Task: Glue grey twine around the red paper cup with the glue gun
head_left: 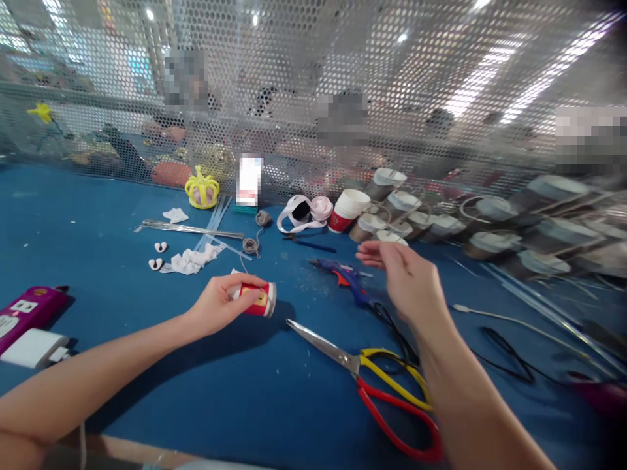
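My left hand (223, 301) is closed round a small red and white paper cup (264, 300), tipped on its side above the blue table. A thin grey yarn (251, 246) runs from the cup to small balls on the table. My right hand (409, 274) is in the air with its fingers stretched out and nothing seen in them. Just left of it lies a blue glue gun (345, 274) with a red trigger. Large scissors (350, 362) with one yellow and one red handle lie between my arms, partly behind my right forearm.
White-topped cups (490, 209) crowd the right, near a stack of paper cups (350, 207). Pliers (313, 245), ribbon (289, 222), metal rods (191, 228), crumpled tissue (191, 260) and a lit phone (249, 179) lie further back. A perforated screen (294, 39) bounds the table; people are beyond.
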`<state>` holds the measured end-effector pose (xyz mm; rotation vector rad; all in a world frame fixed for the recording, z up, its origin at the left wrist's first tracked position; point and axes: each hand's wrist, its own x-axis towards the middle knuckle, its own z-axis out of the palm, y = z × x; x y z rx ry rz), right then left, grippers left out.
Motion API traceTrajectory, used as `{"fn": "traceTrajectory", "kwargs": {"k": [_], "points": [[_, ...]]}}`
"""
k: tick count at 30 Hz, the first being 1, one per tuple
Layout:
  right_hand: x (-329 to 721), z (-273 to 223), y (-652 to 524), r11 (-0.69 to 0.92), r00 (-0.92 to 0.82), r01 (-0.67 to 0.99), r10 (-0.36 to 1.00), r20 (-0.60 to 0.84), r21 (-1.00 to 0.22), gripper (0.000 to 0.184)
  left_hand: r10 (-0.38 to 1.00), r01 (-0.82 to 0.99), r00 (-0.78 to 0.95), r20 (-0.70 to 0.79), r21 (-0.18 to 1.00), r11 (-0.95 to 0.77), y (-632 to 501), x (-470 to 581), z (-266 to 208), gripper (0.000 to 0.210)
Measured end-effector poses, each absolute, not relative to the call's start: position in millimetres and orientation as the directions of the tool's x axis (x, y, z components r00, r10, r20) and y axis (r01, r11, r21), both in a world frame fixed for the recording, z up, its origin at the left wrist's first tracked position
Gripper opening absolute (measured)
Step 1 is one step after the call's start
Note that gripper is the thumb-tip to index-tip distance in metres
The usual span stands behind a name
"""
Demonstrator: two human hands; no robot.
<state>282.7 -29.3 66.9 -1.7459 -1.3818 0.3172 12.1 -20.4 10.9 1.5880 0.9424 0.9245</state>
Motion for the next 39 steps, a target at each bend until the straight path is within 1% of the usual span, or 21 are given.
{"fn": "traceTrajectory", "kwargs": {"k": [1,2,4,6,8,10,13,15,16,17,18,19,20,23,25,27,29,31,33,37,39], "points": [[293,63,-26,-0.176,0.387,0.781,0.890,0.242,-0.599,0.029,0.912,0.143,0.393,0.120,0.971,-0.190,-20,11,9,0.024],[302,57,-24,-0.252,0.409,0.805,0.892,0.195,-0.538,0.021,0.909,0.169,0.394,0.132,0.962,-0.213,-19,11,7,0.024],[311,41,-19,-0.309,0.408,0.820,0.906,0.114,-0.482,0.008,0.905,0.233,0.399,0.147,0.938,-0.255,-18,10,4,0.023],[313,25,-14,-0.324,0.399,0.827,0.914,0.074,-0.459,0.008,0.903,0.268,0.398,0.163,0.921,-0.284,-17,10,3,0.023],[311,14,-10,-0.339,0.413,0.825,0.908,0.072,-0.452,0.003,0.901,0.285,0.397,0.176,0.909,-0.304,-16,10,3,0.023],[309,10,-8,-0.359,0.442,0.810,0.894,0.079,-0.463,0.014,0.899,0.297,0.400,0.180,0.902,-0.313,-16,10,3,0.023],[305,19,-10,-0.367,0.471,0.777,0.878,0.085,-0.511,0.031,0.898,0.313,0.400,0.183,0.893,-0.322,-14,10,1,0.023],[300,31,-17,-0.327,0.454,0.754,0.887,0.091,-0.569,0.036,0.895,0.325,0.407,0.185,0.886,-0.331,-13,11,-1,0.023],[295,39,-22,-0.296,0.430,0.738,0.899,0.085,-0.607,0.035,0.891,0.326,0.415,0.184,0.884,-0.334,-12,11,-2,0.023],[290,46,-27,-0.252,0.380,0.706,0.923,0.054,-0.662,0.029,0.887,0.324,0.425,0.180,0.885,-0.334,-11,11,-4,0.023],[284,52,-32,-0.215,0.274,0.594,0.960,-0.057,-0.775,0.024,0.883,0.321,0.435,0.173,0.887,-0.332,-11,11,-5,0.024],[277,57,-38,-0.222,0.179,0.503,0.972,-0.151,-0.835,0.025,0.882,0.321,0.440,0.168,0.888,-0.329,-10,11,-6,0.025],[269,60,-43,-0.230,0.128,0.461,0.973,-0.193,-0.857,0.027,0.882,0.323,0.440,0.166,0.888,-0.328,-10,11,-7,0.026],[248,60,-54,-0.174,0.056,0.467,0.984,-0.167,-0.867,0.027,0.887,0.337,0.431,0.169,0.881,-0.331,-9,11,-7,0.025],[237,54,-59,-0.118,-0.026,0.447,0.989,-0.145,-0.887,0.026,0.891,0.336,0.424,0.164,0.885,-0.323,-8,11,-6,0.024],[231,48,-64,-0.109,-0.067,0.436,0.986,-0.152,-0.893,0.025,0.897,0.321,0.415,0.153,0.898,-0.302,-7,10,-6,0.025],[228,44,-67,-0.168,-0.021,0.478,0.979,-0.203,-0.862,0.023,0.901,0.298,0.411,0.138,0.914,-0.276,-6,10,-6,0.026],[229,43,-69,-0.245,0.041,0.543,0.963,-0.266,-0.804,0.026,0.904,0.283,0.412,0.115,0.927,-0.247,-6,10,-7,0.027],[231,43,-71,-0.257,0.055,0.600,0.958,-0.281,-0.758,0.030,0.904,0.276,0.418,0.089,0.936,-0.220,-5,9,-7,0.029],[232,45,-71,-0.129,-0.046,0.637,0.978,-0.204,-0.760,0.031,0.905,0.252,0.417,0.089,0.945,-0.210,-6,10,-5,0.027],[230,45,-72,-0.098,-0.071,0.634,0.980,-0.184,-0.767,0.030,0.905,0.251,0.411,0.106,0.942,-0.224,-7,10,-4,0.026]]}}
